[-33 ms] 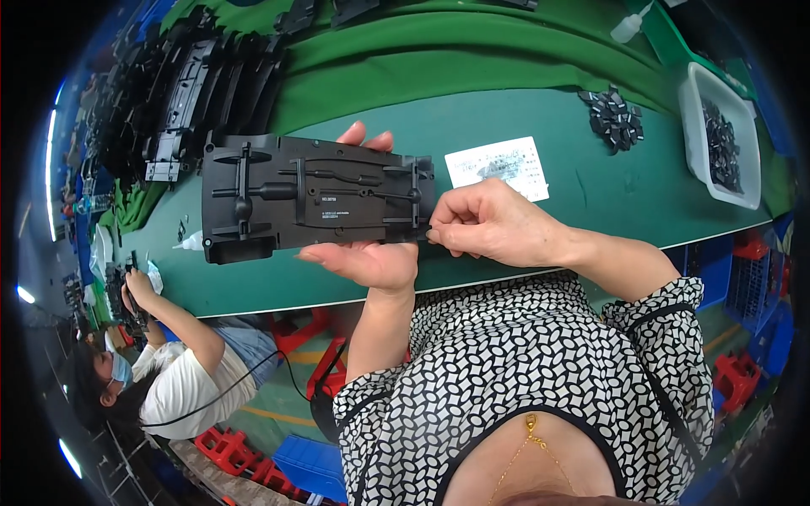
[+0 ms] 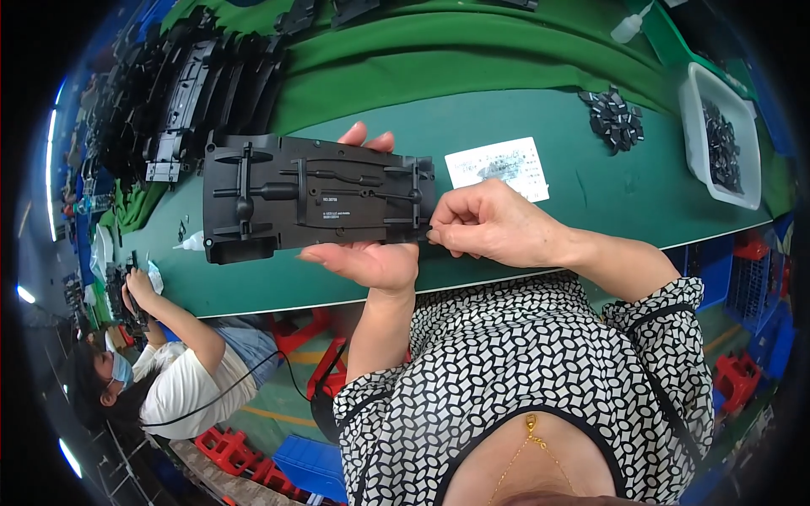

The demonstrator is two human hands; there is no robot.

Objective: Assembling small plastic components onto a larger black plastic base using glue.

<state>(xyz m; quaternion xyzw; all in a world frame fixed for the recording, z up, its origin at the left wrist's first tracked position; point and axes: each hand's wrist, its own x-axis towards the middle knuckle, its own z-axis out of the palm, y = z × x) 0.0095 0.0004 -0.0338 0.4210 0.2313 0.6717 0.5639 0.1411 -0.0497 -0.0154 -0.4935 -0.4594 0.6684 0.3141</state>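
Next to no change can be made out from the earlier frame: the black chassis (image 2: 283,211) is held in nearly the same place above the table, underside up. It is gripped across its width by the left hand (image 2: 380,263) – thumb along the near edge, fingertips showing past the far one. At its right end, thumb and forefinger of the right hand (image 2: 498,226) are pressed together against the near corner; whether a small part is pinched there cannot be told.

The left palm is hidden beneath the chassis, and the printed sheet (image 2: 498,164) is partly covered by the right hand. Darkness swallows the corners of the view.

The green table (image 2: 582,207) is partly overlaid by green cloth (image 2: 472,55). Small black parts (image 2: 612,120) are heaped near a white bin (image 2: 695,139), and more chassis (image 2: 181,110) are stacked at far left. A masked co-worker (image 2: 198,379) is seated at the left.
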